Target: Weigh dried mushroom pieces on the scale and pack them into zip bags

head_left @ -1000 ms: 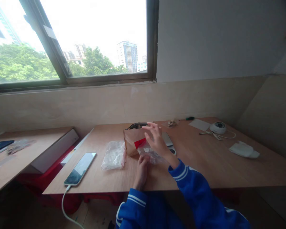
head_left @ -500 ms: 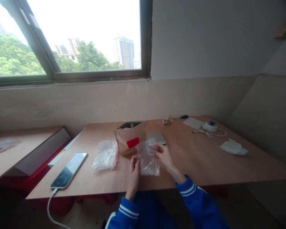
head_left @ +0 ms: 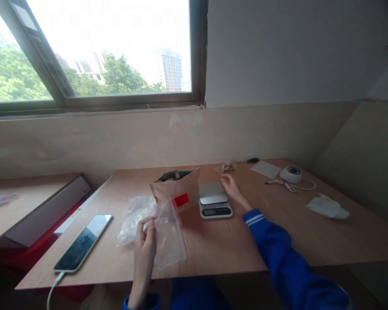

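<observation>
My left hand (head_left: 145,241) pinches the left side of a clear zip bag (head_left: 168,239) with a red seal strip and a small pale label. The zip bag hangs over the table, in front of a brown paper pouch (head_left: 163,190) with a red sticker. The pouch stands with its top open; dark lining and some contents show inside. My right hand (head_left: 232,188) is beside the back right corner of a digital scale (head_left: 213,200); its fingers are slightly bent, with nothing visible in them. Whether it touches the scale I cannot tell. The scale's plate is bare.
A stack of clear plastic bags (head_left: 132,217) lies left of the pouch. Farther left is a phone (head_left: 84,245) with a charging cable. At the back are a small bag of tan pieces (head_left: 227,167), a green-handled tool (head_left: 252,160), a white dome camera (head_left: 290,174) and a crumpled white sheet (head_left: 328,206).
My right hand has let go of the zip bag and moved back to the scale. My left hand has carried the bag left, uncovering the scale. The view has shifted slightly.
</observation>
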The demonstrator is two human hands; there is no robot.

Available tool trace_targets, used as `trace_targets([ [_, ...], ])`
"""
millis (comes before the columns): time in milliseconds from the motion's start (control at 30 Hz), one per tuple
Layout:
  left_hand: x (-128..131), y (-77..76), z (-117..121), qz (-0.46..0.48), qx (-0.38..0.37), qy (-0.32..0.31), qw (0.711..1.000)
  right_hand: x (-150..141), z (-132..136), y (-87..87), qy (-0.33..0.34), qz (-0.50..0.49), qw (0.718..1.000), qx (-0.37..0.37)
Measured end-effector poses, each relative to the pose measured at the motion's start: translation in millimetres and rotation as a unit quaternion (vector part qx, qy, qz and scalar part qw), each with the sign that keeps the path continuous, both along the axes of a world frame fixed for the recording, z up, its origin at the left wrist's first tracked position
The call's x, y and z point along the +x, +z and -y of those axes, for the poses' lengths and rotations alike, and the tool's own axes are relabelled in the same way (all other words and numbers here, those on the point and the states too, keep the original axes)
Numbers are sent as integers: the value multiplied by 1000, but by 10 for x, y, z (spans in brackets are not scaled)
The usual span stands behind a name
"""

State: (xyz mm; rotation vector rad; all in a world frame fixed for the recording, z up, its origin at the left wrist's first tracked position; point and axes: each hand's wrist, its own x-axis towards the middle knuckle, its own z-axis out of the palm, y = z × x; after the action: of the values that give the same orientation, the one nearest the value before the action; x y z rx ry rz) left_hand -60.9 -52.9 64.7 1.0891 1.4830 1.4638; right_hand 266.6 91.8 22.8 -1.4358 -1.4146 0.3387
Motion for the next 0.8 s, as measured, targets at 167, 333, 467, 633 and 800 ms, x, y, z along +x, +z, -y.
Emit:
trace_targets([
  [167,-637,-18,-322,-84,-56,118,988,432,-660,-255,-20,54,998,-11],
  [333,-911,-198,-861,-292,-99,132,942,508,-842,-489,-39,84,995,-22],
  [467,-716,-245,-889,-440,-84,206,870,531,-835,-556,-91,94,991,-10],
  [633,-504,-445,-700,-568,-72,60,818,539,-624,-459,-182,63,981,30],
  [800,-584,-687,-824,-603,-157,-55,781,510,-22,-156,-234,15,966,107],
])
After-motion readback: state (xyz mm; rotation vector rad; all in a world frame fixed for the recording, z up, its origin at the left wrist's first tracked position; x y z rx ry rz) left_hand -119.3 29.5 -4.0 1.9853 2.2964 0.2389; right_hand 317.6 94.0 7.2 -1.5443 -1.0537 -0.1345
